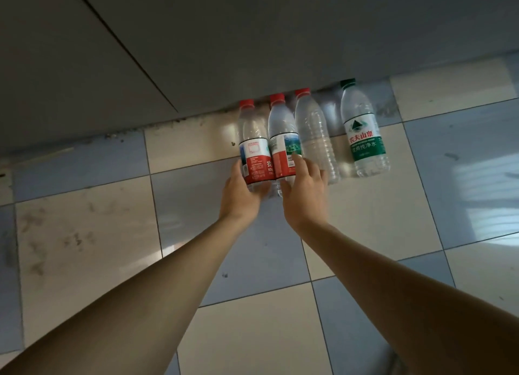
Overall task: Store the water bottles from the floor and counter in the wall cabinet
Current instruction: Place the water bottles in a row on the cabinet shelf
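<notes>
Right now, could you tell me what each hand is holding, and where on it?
The left hand grips the leftmost red-label bottle near its base. The right hand touches the second red-label bottle low down; a closed grip cannot be told.

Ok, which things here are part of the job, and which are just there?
Job:
- two red-labelled bottles, gripped by left hand and right hand
- unlabelled red-capped bottle
- green-labelled bottle

Just there:
- tiled floor
- grey cabinet front

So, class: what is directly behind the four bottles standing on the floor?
A grey cabinet panel stands behind the bottles, with a grimy seam where it meets the tiled floor. The bottles hide the seam directly behind them.
</notes>
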Demonstrator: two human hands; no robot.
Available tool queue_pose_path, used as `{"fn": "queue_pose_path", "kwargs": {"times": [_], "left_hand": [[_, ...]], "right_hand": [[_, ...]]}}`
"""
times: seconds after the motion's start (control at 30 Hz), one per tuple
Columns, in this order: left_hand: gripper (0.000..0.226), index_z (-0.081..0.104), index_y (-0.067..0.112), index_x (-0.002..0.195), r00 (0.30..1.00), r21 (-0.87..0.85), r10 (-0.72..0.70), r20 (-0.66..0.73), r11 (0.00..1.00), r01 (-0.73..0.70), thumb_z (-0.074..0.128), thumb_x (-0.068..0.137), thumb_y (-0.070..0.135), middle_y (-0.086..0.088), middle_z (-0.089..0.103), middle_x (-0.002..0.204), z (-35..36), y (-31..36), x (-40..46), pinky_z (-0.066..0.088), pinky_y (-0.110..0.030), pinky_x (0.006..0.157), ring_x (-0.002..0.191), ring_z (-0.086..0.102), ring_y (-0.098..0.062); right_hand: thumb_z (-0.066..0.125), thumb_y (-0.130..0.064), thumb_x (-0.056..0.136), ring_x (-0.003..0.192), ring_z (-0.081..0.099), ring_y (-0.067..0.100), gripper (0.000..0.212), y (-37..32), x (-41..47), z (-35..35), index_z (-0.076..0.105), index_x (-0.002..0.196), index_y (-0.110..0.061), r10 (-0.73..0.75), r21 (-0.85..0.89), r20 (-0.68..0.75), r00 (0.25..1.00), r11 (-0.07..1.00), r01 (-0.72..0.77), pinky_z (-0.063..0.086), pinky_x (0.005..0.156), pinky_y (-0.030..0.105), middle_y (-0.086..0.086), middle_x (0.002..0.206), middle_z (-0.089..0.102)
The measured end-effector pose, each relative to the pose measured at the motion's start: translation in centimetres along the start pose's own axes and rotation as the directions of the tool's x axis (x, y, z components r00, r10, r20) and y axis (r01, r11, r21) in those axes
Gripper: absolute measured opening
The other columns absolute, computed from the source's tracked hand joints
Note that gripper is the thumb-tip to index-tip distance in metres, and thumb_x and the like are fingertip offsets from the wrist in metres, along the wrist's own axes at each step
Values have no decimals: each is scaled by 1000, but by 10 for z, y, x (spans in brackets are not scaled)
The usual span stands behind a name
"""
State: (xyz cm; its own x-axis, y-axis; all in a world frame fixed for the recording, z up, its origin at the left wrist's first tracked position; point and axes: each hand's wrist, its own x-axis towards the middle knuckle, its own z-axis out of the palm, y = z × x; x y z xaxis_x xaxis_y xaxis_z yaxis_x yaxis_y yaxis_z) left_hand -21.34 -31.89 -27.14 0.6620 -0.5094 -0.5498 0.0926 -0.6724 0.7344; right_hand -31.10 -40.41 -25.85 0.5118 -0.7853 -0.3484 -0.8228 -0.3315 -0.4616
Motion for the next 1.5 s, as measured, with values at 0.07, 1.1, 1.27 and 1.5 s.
{"fn": "queue_pose_path", "kwargs": {"times": [0.07, 1.1, 1.27, 1.5], "left_hand": [[76, 36, 27, 150, 1000, -28, -14, 7, 1000, 14, 78, 87, 29, 8, 58, 119, -2, -4, -5, 40, -18, 79, 105, 57, -9], [37, 60, 18, 131, 997, -27, -47, -67, 999, 45, 67, 96, 28, -1, 65, 120, -46, -10, 45, 43, -15, 68, 92, 60, -5], [34, 61, 22, 128, 995, -55, -61, -75, 997, 57, 67, 95, 20, 0, 62, 114, -59, 1, 32, 46, -17, 69, 98, 62, -15], [46, 59, 19, 135, 993, 103, 99, -69, 990, -91, 73, 91, 20, 1, 59, 128, -92, 49, -19, 41, -27, 96, 111, 53, -14]], "right_hand": [[66, -15, 94, 128, 38, 30, 63, -1, -6, 1, 40, 151, -17, 15, 43, -2, 1000, 999, -15, 38, 108, 41, 6, 147, 45], [68, -31, 93, 58, 61, 6, 21, -34, 60, 30, 74, 88, -12, 100, 434, 258, 961, 876, -208, 44, 59, 24, -5, 69, 69], [75, -19, 88, 63, 59, 2, 13, -36, 45, 6, 64, 87, -26, 78, 498, 203, 976, 850, -171, 45, 49, 8, -9, 75, 65], [86, -24, 78, 86, 64, 6, 36, -53, 14, -64, 71, 109, -16, -14, 455, 136, 991, 889, -50, 51, 75, 16, -8, 94, 68]]}}
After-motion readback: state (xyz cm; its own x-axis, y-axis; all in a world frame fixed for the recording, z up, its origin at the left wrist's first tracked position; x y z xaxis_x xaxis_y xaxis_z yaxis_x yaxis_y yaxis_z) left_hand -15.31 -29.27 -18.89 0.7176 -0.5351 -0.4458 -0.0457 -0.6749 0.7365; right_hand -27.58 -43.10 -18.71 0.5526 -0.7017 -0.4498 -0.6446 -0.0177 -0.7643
